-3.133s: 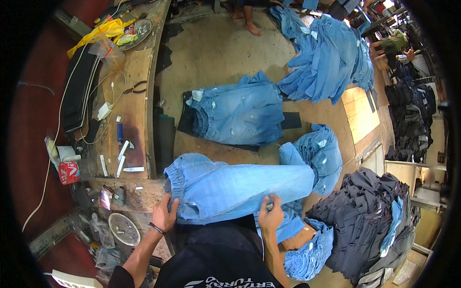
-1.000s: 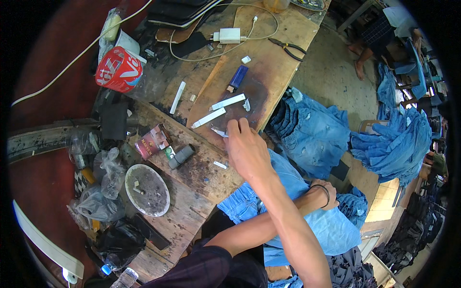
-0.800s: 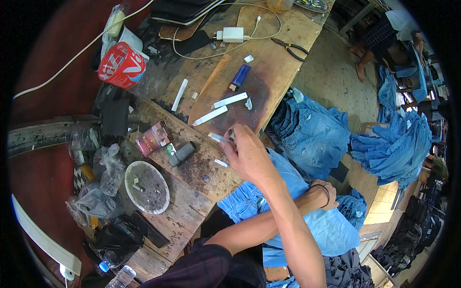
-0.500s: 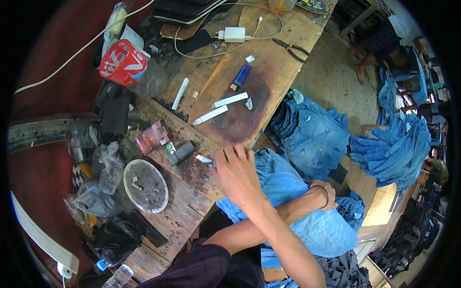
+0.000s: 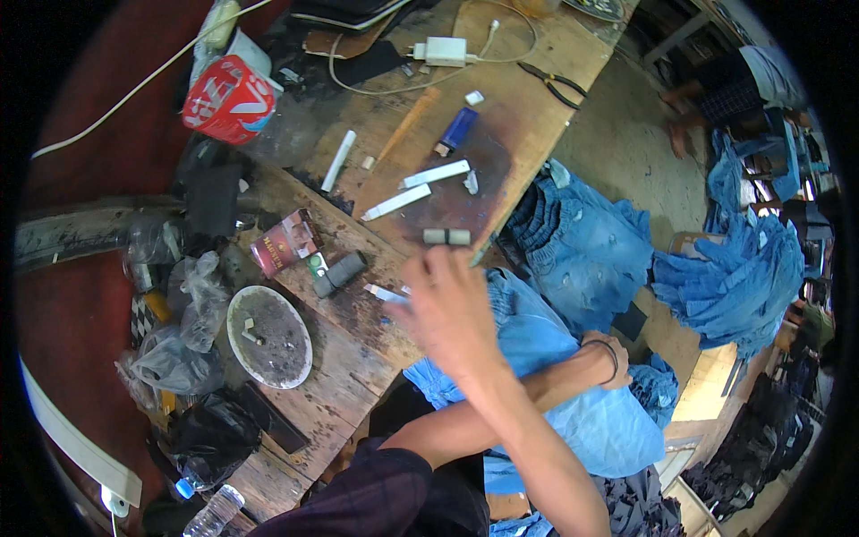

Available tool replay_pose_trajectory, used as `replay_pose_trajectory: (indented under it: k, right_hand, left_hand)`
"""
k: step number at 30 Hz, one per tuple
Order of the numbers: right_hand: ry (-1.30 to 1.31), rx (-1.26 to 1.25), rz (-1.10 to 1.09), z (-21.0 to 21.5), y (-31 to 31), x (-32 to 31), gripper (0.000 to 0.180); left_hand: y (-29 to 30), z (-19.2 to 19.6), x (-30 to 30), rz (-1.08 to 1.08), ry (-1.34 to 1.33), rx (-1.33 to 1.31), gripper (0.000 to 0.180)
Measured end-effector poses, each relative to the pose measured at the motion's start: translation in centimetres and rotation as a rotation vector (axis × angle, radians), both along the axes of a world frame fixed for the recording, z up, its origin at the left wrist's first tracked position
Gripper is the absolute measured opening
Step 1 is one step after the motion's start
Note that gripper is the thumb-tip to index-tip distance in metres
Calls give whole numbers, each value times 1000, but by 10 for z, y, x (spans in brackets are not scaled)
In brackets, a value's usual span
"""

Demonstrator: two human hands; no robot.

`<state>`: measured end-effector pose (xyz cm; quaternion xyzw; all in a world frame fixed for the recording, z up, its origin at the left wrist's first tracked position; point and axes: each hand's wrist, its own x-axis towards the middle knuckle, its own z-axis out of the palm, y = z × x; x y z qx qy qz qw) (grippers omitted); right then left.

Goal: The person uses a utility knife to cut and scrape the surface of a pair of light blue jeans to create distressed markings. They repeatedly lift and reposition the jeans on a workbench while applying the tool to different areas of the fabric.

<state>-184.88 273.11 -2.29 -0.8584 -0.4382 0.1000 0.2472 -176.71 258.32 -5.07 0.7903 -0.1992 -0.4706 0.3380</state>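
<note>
Rough, stained wooden bench (image 5: 528, 72), soft faded denim cloth (image 5: 546, 349), glossy blue plastic lighter (image 5: 455, 131), matt white chalk sticks (image 5: 435, 174), crinkled clear plastic bags (image 5: 192, 313)

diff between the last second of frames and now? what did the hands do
The right hand, which had reached out over the white chalk sticks on the workbench, has pulled back toward the body and now hangs blurred over the bench edge; whether it picked anything up cannot be told. The left hand stays resting on the blue jeans. The chalk sticks, the blue lighter and the round tray lie where they were.
</note>
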Motion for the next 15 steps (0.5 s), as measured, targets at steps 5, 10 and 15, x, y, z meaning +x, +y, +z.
replay_pose_trajectory:
  k: [5, 10, 15]
  right_hand:
    - [26, -41, -38, 8, 8, -21, 21]
    - [309, 433, -298, 40, -67, -24, 22]
    - [356, 595, -1013, 46, -224, -62, 23]
  left_hand:
    - [-2, -5, -3, -4, -21, 24, 73]
    - [0, -3, 1, -98, -27, 155, 82]
    - [10, -7, 1, 59, -338, -42, 88]
